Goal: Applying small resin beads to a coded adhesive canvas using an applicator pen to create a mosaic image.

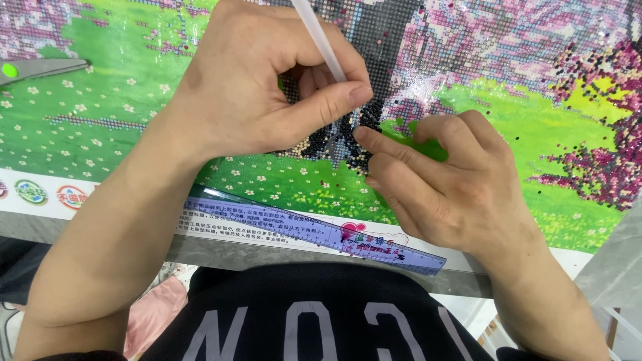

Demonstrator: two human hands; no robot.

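Pinching a white pen [319, 41] in its grip, the left hand [257, 87] works beside the right hand [441, 180], apparently pressing the canvas [134, 107].

A slim white applicator pen [319, 40] stands tilted over the flat, half-beaded diamond-painting canvas [481, 100].

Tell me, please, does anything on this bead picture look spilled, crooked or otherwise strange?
Yes, slightly. Loose dark beads lie scattered on the right of the canvas, off the neat grid. The clear ruler lies askew across the lower border. The left hand grips a white pen; the right hand presses the canvas.
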